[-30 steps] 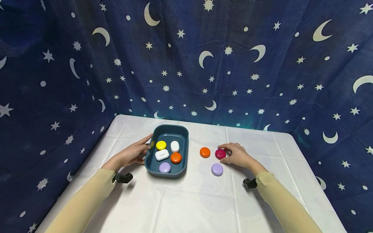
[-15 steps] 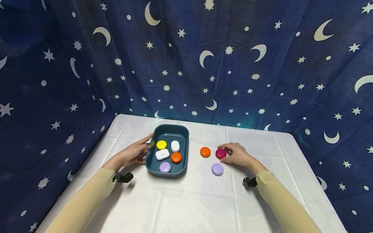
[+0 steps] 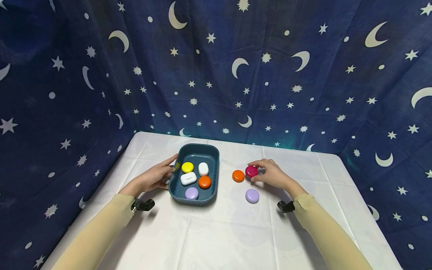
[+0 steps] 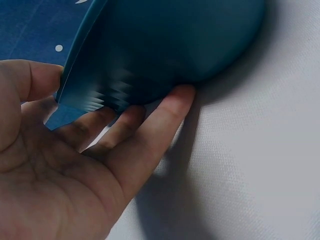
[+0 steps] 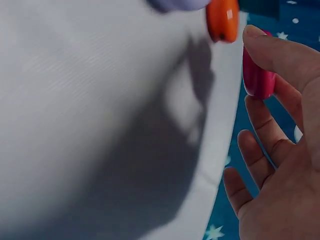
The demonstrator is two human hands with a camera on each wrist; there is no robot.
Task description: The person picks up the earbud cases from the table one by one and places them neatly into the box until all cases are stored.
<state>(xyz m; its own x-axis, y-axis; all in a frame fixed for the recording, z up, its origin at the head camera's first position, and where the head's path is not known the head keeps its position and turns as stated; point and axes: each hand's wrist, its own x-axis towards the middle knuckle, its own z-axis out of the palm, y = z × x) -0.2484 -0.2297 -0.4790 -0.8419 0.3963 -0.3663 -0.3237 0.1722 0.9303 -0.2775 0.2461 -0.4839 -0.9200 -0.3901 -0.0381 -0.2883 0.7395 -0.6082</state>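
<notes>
Between the thumb and fingertips of my right hand point(image 3: 271, 173), a glossy magenta round puck point(image 3: 251, 171) is pinched. In the right wrist view the magenta puck point(image 5: 258, 75) is held on edge, the other fingers spread below it. An orange puck point(image 3: 238, 176) lies just left of it, and a lilac puck point(image 3: 252, 196) lies nearer the front. My left hand point(image 3: 153, 177) rests against the left side of a dark teal bin point(image 3: 199, 150). In the left wrist view its fingertips touch the bin's outer wall point(image 4: 165, 45), with the thumb at the rim.
Inside the bin are a yellow puck point(image 3: 187, 167), an orange puck point(image 3: 204, 182), a lilac puck point(image 3: 191, 193) and two white rounded cases point(image 3: 188, 179). A white cloth point(image 3: 222, 232) covers the table. Behind stands a blue curtain point(image 3: 216, 67) with moons and stars.
My right hand has shifted left and slightly away from me, carrying the magenta puck closer to the orange one. My left hand and the bin have stayed in place.
</notes>
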